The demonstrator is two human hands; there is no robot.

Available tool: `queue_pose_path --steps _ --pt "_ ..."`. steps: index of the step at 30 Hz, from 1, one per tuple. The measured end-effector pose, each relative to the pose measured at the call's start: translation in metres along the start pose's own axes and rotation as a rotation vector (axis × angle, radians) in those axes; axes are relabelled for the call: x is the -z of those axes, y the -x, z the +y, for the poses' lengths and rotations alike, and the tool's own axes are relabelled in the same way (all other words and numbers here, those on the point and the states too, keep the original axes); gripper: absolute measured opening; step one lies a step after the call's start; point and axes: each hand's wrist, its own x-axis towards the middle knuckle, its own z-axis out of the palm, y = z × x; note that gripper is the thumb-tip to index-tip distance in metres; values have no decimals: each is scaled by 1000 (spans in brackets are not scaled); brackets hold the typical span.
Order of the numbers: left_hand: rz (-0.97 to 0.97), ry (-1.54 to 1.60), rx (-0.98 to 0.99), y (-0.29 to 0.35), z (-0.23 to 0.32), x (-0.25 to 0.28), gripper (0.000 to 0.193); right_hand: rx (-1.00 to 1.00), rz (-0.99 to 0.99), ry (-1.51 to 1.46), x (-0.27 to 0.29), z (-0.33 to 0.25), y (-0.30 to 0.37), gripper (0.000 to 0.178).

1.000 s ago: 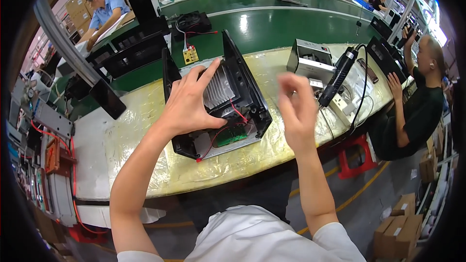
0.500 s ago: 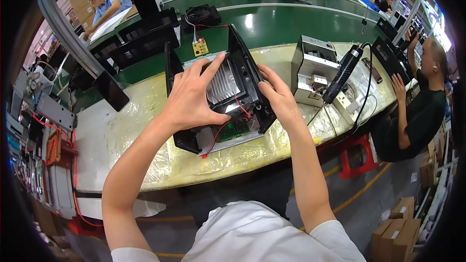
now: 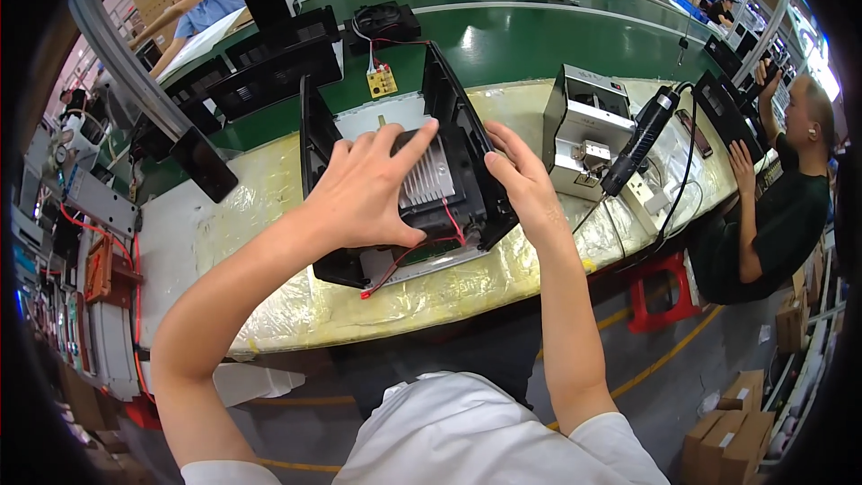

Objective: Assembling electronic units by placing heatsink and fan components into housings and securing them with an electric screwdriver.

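Nearest the wearer, the yellowish film-covered workbench [image 3: 296, 314] carries an open black housing [image 3: 467, 139] with tall side walls, set just in front of both forearms. The left hand [image 3: 364, 193] lies flat over the middle of the housing, fingers spread and stretched forward, the fingertips resting on the ribbed silver heat sink [image 3: 433, 181] inside; it presses down rather than pinching anything. The right hand [image 3: 523, 181] sits against the outer face of the housing's right wall, fingers loosely curved along it and the thumb near the wall's top edge; it touches the wall, though whether it truly grips it cannot be told. A red wire [image 3: 404, 260] trails out of the housing toward the bench's near edge. Just right of the housing stands a grey metal fixture box [image 3: 588, 130], with a black electric screwdriver [image 3: 639, 139] hanging on its cable beside it. Further right, another person [image 3: 781, 207] in a dark shirt works seated at the same bench. Beyond the housing lies a small yellow circuit board [image 3: 382, 82] on the green conveyor belt [image 3: 539, 36], and at the far left a person in a blue shirt [image 3: 193, 0] leans over another table.
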Motion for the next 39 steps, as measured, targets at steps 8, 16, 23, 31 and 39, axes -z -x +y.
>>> queue_pose_path --steps 8,16,23,31,39 --pt "-5 -106 15 2 -5 -22 113 27 -52 -69 -14 0 1 45" --pt "87 34 35 3 -9 -13 112 29 -65 -120 -19 4 -3 47" --pt "51 -131 -10 1 -15 -20 105 35 -40 -190 -31 7 -5 46" --pt "547 1017 270 125 -38 -61 103 105 -142 -120 -25 18 57 80" --pt "345 1133 167 38 -48 -76 105 178 73 178 -55 39 108 111"
